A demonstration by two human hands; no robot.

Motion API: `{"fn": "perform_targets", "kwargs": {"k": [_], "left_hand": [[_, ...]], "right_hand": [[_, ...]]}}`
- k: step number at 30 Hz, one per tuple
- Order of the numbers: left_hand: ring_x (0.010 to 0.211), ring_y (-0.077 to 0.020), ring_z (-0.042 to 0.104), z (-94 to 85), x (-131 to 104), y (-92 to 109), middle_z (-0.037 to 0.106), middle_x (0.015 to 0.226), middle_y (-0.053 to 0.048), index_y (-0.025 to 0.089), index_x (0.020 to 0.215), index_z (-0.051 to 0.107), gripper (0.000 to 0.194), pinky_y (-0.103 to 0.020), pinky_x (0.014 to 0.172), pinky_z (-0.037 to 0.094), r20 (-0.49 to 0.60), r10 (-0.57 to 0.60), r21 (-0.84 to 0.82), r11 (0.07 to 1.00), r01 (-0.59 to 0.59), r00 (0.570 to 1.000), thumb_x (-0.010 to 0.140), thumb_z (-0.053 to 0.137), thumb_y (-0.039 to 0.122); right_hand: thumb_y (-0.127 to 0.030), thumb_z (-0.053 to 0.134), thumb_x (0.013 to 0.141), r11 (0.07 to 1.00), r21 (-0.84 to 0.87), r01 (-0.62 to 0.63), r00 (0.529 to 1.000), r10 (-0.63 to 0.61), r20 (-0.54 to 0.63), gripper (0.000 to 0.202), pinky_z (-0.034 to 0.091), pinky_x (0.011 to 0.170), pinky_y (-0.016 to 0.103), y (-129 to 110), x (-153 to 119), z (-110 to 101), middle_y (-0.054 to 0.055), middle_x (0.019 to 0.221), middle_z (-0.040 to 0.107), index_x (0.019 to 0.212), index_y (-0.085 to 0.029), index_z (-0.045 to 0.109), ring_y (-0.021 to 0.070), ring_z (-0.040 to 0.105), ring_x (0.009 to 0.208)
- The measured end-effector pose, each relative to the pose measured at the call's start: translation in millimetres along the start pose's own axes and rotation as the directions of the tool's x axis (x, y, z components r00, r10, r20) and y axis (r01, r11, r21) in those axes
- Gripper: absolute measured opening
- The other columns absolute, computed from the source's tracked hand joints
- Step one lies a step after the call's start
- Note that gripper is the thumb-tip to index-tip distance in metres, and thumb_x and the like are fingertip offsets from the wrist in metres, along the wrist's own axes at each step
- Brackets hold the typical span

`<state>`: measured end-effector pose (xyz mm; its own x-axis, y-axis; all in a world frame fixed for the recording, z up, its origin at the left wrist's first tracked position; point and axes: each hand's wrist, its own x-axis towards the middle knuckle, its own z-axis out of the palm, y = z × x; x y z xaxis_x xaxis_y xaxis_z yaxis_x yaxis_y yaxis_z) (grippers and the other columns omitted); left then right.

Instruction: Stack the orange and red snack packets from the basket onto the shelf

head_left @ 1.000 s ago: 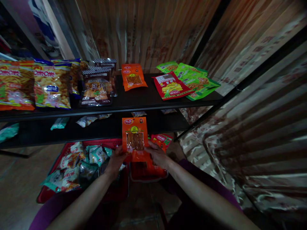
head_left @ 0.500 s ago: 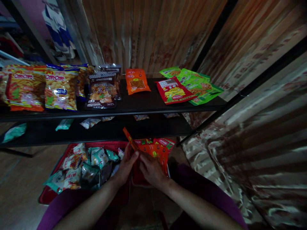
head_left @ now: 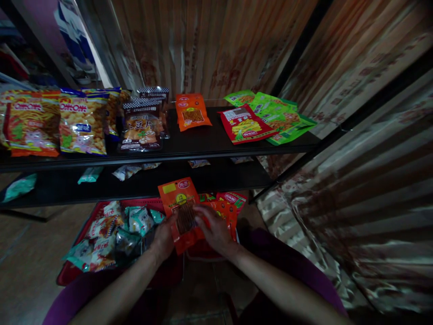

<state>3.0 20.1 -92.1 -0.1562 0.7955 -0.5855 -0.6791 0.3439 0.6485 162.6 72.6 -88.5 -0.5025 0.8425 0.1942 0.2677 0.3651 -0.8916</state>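
Note:
An orange snack packet (head_left: pixel 181 205) is held upright between my two hands, its printed front and clear window facing me. My left hand (head_left: pixel 164 239) grips its left edge. On its right side my right hand (head_left: pixel 215 229) has its fingers pressed to the packet. Behind my right hand, more orange packets (head_left: pixel 231 215) and a red packet (head_left: pixel 233 198) stand in a small red basket (head_left: pixel 206 257). A similar orange packet (head_left: pixel 192 113) lies on the black upper shelf (head_left: pixel 209 146).
The upper shelf also bears yellow snack bags (head_left: pixel 83 124), brown bags (head_left: pixel 142 126), a red packet (head_left: pixel 245 124) and green packets (head_left: pixel 280 117). Small packs lie on the lower shelf (head_left: pixel 158 183). A red basket (head_left: pixel 64 274) of wrapped snacks stands at lower left. A curtain (head_left: pixel 372 180) hangs at right.
The orange packet, seen edge-on before, has turned so that its front shows. My hands have moved apart to its two sides.

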Motion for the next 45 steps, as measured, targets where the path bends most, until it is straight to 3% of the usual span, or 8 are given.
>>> {"fn": "perform_targets", "kwargs": {"k": [3,5,8,16,23,30,38,45], "left_hand": [[0.102,-0.0289,0.065,1.2,-4,2,0.071,0.104,-0.012,0.015,0.107,0.063,0.038,-0.045,0.094,0.048,0.076,-0.094,-0.050,0.994,0.098,0.993,0.073,0.066,0.032],[0.102,-0.0277,0.065,2.4,-8,3,0.071,0.103,-0.011,0.015,0.107,0.063,0.038,-0.044,0.095,0.047,0.107,-0.135,-0.064,0.988,0.142,0.985,0.072,0.066,0.032],[0.106,-0.0284,0.063,5.6,-12,4,0.071,0.103,-0.011,0.015,0.105,0.064,0.037,-0.043,0.096,0.046,0.134,-0.134,-0.069,0.987,0.144,0.982,0.071,0.068,0.030],[0.109,-0.0298,0.061,11.1,-12,4,0.071,0.105,-0.010,0.015,0.104,0.064,0.039,-0.042,0.096,0.047,0.151,-0.120,-0.067,0.989,0.132,0.981,0.070,0.069,0.033],[0.109,-0.0302,0.061,14.4,-12,4,0.069,0.109,-0.012,0.015,0.112,0.062,0.046,-0.045,0.094,0.048,0.179,-0.099,-0.029,0.994,0.106,0.979,0.074,0.066,0.040],[0.106,-0.0283,0.062,15.7,-5,1,0.070,0.105,-0.011,0.015,0.107,0.062,0.038,-0.042,0.093,0.049,0.155,-0.008,-0.050,0.999,0.016,0.988,0.075,0.066,0.034],[0.106,-0.0278,0.063,23.3,-6,4,0.070,0.106,-0.009,0.015,0.102,0.061,0.032,-0.042,0.094,0.048,0.148,-0.022,-0.111,0.993,0.039,0.989,0.072,0.068,0.026],[0.105,-0.0284,0.062,19.0,-1,7,0.072,0.099,-0.007,0.016,0.097,0.062,0.023,-0.043,0.095,0.047,0.115,-0.006,-0.118,0.993,0.020,0.993,0.077,0.064,0.027]], "right_hand": [[-0.045,0.053,0.086,0.943,0.232,-0.239,0.941,0.284,-0.185,0.031,0.044,0.097,0.042,15,15,-7,0.006,0.115,0.063,0.111,-0.028,0.059,0.0206,0.057,0.108],[-0.051,0.058,0.080,0.837,0.411,-0.360,0.888,0.443,-0.122,0.037,0.042,0.099,0.042,26,20,-9,0.005,0.117,0.062,0.109,-0.029,0.060,0.0205,0.056,0.110],[-0.054,0.066,0.072,0.684,0.589,-0.431,0.842,0.540,-0.011,0.043,0.043,0.098,0.041,39,24,-10,0.004,0.112,0.065,0.107,-0.028,0.063,0.0213,0.057,0.110],[-0.039,0.080,0.059,0.492,0.761,-0.423,0.778,0.628,0.027,0.036,0.049,0.084,0.033,38,30,-8,0.000,0.089,0.072,0.089,-0.023,0.069,0.0174,0.065,0.087],[-0.037,0.080,0.057,0.481,0.769,-0.420,0.763,0.646,0.013,0.031,0.049,0.078,0.032,25,34,-13,-0.001,0.083,0.073,0.082,-0.023,0.070,0.0169,0.065,0.081],[-0.038,0.083,0.052,0.457,0.796,-0.397,0.755,0.655,0.000,0.035,0.051,0.079,0.034,27,36,-19,-0.001,0.080,0.074,0.082,-0.024,0.071,0.0187,0.066,0.080],[-0.038,0.085,0.049,0.441,0.814,-0.378,0.742,0.670,-0.018,0.037,0.050,0.073,0.032,31,40,-24,-0.002,0.075,0.073,0.081,-0.024,0.070,0.0167,0.065,0.073],[-0.036,0.084,0.054,0.406,0.805,-0.433,0.782,0.614,0.111,0.033,0.050,0.071,0.030,28,37,-30,-0.003,0.074,0.072,0.080,-0.023,0.070,0.0154,0.065,0.071]]}}
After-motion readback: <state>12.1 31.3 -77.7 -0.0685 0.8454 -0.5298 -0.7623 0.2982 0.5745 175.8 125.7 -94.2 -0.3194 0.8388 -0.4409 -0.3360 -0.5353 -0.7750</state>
